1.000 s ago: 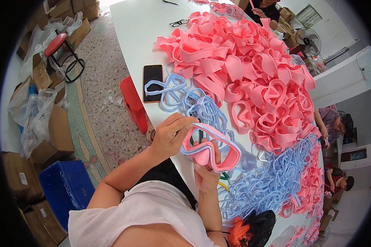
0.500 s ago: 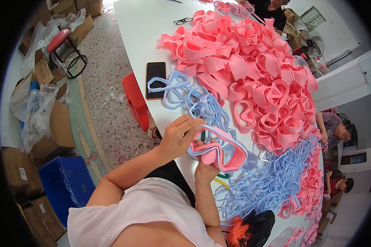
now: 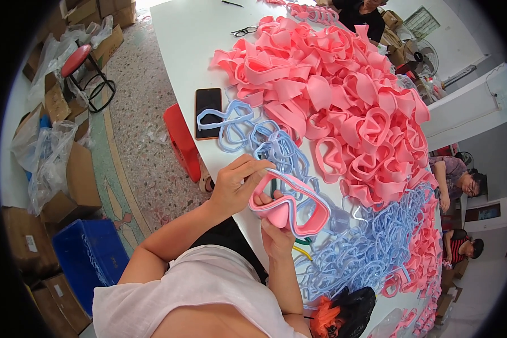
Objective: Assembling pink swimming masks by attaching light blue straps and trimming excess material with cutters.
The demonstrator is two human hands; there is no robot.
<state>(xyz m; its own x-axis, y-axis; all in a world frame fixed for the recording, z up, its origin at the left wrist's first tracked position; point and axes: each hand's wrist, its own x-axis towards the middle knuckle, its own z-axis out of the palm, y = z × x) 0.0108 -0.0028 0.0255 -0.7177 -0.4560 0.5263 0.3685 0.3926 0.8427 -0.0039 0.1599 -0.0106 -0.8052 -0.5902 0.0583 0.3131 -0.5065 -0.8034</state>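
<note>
In front of me a pink goggle-shaped skirt (image 3: pixel 319 218) is edged by a pale blue frame (image 3: pixel 292 181). My left hand (image 3: pixel 236 183) pinches its left upper rim between thumb and fingers. From below, my right hand (image 3: pixel 276 234) grips it near the nose part, with fingertips showing through the opening. Just beyond lies a cluster of pale blue frames (image 3: pixel 284 149) on the white table (image 3: pixel 180 48). To the right spreads a larger heap of these loose blue frames (image 3: pixel 372 242).
A big pile of pink skirts (image 3: pixel 332 84) covers the far table. A phone (image 3: pixel 208 112) and glasses (image 3: pixel 245 31) lie near its left edge. A red stool (image 3: pixel 180 141), a blue bin (image 3: pixel 90 253) and boxes stand left. Several people sit around the table.
The goggle piece has shifted slightly left and turned a little in my hands. More of my right fingers shows through its opening. Both hands keep hold of it.
</note>
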